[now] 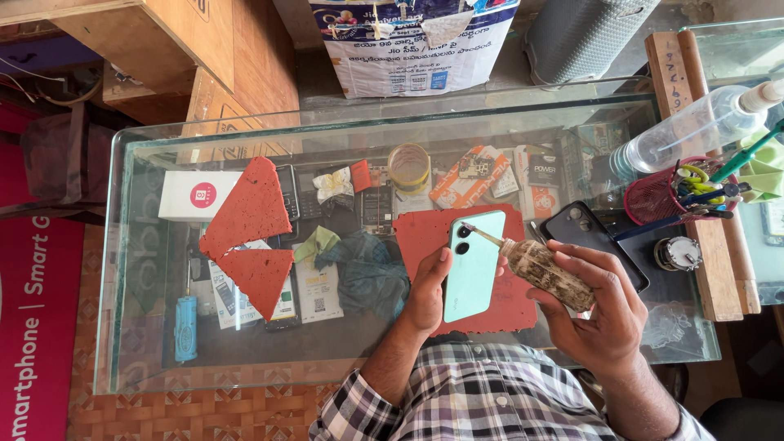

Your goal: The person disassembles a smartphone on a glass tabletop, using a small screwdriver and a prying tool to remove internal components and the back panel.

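Presently, a mint-green phone (474, 265) is gripped by left hand (429, 290) fingers; a grimy nozzle bottle (543, 268) is clasped in the right hand (600, 314), over a red mat (510, 306).

phone (474, 265) centre frame, on mat (490, 314) on glass table (131, 245); bottle (545, 269) just right, tip over phone; second phone (592, 237) further right; pen basket (653, 196) upper right; box (184, 194) upper left
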